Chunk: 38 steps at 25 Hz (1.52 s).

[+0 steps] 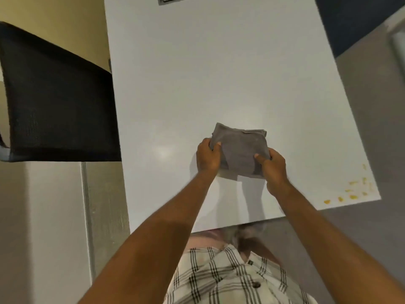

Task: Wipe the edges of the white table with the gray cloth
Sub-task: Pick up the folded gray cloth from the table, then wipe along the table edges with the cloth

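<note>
Both the left hand [207,157] and right hand [274,170] pinch the folded gray cloth [240,151] mid-worktop [219,73], so the yellow crumbs [350,191] at four o'clock, possibly food, could be swept off the edge.

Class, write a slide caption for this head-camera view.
Both hands, left and right, hold a folded gray cloth over the white table.

A single head-worn view looks steeply down and forward from above the person's chest, close over the near edge of the worktop [219,84]. Its wide angle bends the sides (a chair [54,102] shows at left), and both forearms reach in from below.
</note>
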{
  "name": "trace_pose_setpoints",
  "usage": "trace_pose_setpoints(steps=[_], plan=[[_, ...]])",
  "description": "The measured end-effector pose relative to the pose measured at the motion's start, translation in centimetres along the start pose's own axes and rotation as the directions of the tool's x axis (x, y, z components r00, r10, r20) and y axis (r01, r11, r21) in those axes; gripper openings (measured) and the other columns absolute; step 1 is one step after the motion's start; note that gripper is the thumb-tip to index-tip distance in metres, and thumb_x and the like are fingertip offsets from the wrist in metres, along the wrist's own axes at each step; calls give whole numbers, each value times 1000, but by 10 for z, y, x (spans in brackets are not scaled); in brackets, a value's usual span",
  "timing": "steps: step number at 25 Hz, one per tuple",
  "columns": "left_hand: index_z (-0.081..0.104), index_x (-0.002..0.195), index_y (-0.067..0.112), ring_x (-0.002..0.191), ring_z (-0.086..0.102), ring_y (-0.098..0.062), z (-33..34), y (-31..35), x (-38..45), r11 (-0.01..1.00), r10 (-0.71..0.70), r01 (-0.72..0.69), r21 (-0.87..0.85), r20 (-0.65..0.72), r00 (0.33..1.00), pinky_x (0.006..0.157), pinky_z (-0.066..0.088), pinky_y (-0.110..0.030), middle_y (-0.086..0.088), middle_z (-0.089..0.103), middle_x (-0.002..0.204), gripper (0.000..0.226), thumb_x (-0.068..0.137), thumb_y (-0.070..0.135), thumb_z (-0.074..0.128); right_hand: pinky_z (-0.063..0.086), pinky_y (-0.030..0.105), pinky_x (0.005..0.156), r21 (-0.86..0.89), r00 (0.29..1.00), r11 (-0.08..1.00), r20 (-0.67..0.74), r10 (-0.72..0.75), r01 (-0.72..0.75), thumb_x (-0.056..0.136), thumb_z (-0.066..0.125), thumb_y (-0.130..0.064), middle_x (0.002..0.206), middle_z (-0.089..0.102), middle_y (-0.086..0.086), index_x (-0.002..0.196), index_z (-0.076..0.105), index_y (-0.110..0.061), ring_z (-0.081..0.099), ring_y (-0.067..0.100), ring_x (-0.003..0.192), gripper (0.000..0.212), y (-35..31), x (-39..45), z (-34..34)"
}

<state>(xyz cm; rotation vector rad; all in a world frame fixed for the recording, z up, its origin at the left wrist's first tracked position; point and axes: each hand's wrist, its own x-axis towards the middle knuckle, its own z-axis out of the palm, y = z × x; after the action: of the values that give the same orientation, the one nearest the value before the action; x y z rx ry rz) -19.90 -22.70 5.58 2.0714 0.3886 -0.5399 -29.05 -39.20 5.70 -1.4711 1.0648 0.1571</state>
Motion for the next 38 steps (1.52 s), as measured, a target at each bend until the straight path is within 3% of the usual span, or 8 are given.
trace_pose_setpoints(steps=[8,14,19,23,26,30,32,38], plan=[[59,103,22,97,65,-23,122,-11,-115,976,143,-179,122,260,955,89,57,-37,2,65,101,13,105,34,59,54,37,75,227,971,972,-215,108,-58,99,65,-11,101,70,8,104,67,-12,65,24,91,6,114,-55,-140],[60,107,23,99,66,-26,169,-26,-145,921,211,-302,245,336,918,92,57,-40,3,64,103,13,104,36,60,53,37,73,174,959,985,-278,48,2,99,64,-13,99,69,5,108,67,-13,65,21,89,9,166,-64,-183],[56,117,14,103,64,-29,161,-53,-158,932,61,-147,330,257,965,95,58,-45,-5,63,111,25,106,36,53,53,45,94,-93,947,990,-293,-131,109,99,65,-15,120,68,3,124,64,-23,63,26,112,26,168,-42,-177],[61,116,17,92,71,-26,148,-84,-162,930,-153,51,364,257,954,86,64,-49,-4,68,109,33,97,44,57,37,46,109,-356,843,931,-471,-258,86,95,69,-21,132,66,-1,135,61,-27,55,28,129,41,146,-32,-147],[62,94,20,78,71,-24,136,-83,-152,799,-23,-204,566,367,930,77,63,-47,0,72,89,39,89,59,57,25,53,122,-429,778,902,-581,-240,-42,92,69,-33,161,44,4,152,46,-23,33,31,153,64,148,-38,-108],[57,87,21,81,63,-20,118,-57,-127,681,253,-426,595,355,900,67,48,-35,5,62,83,32,100,50,55,9,61,128,-428,814,903,-538,-218,-41,94,58,-51,175,14,10,164,25,-23,6,34,162,82,149,-50,-51],[62,99,17,96,63,-24,120,-49,-103,627,399,-545,556,371,838,75,48,-35,-1,66,100,28,103,42,53,9,67,125,-465,833,878,-526,-170,-115,95,50,-60,176,8,10,167,17,-27,1,36,162,85,148,-39,-32],[44,152,13,151,37,-35,193,-21,-26,98,557,-876,473,703,442,119,33,-53,-14,39,164,60,102,46,44,10,75,120,-528,770,779,-631,-93,-338,93,35,-81,176,4,9,167,10,-34,3,40,161,91,167,4,-24]])
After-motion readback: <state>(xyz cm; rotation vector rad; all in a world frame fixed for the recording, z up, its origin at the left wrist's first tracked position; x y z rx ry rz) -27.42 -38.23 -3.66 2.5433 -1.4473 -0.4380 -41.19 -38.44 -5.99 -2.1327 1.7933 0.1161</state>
